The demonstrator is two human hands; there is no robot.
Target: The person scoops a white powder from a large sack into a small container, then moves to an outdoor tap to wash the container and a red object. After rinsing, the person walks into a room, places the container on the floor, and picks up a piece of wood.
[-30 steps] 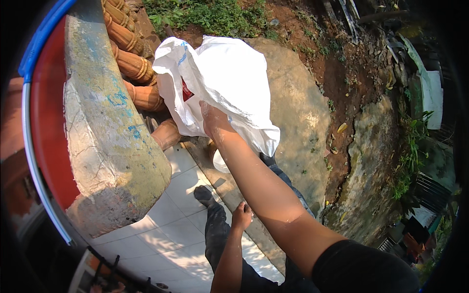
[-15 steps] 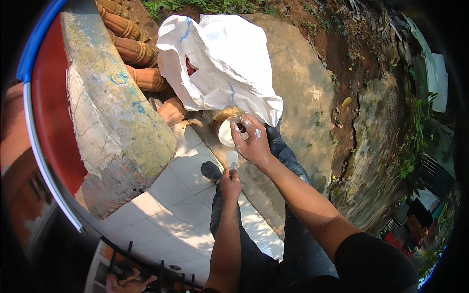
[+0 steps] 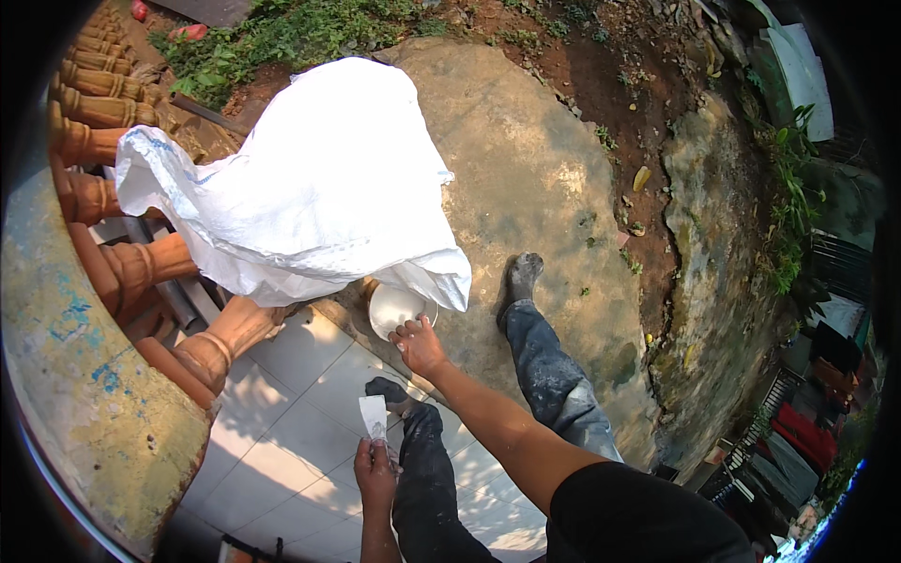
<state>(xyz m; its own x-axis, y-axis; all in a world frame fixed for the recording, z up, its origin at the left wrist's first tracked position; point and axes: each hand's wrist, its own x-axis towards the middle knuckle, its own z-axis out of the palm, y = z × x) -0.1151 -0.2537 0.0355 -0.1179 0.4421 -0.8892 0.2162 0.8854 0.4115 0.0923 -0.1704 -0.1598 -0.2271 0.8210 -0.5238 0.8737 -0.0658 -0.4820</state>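
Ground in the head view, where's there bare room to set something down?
Concrete: mostly bare between the sack and dirt strip, beyond the right foot. Tiles: bare between the pillars and left hand. Crowded: around the white tub, hemmed by the sack and right hand.

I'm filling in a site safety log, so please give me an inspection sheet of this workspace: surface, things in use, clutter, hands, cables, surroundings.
Surface: white tiles meet weathered concrete; sunlight and shadow patches on both.
Things in use: flat pale blade; round white container, partly beside and below a large white sack in the view.
Clutter: yellow leaf on brown soil.
Hands: left hand holds the flat pale blade; right hand is at the container's rim, grip unclear.
Cables: nothing seen.
Surroundings: terracotta-coloured balusters at left; green plants at top.
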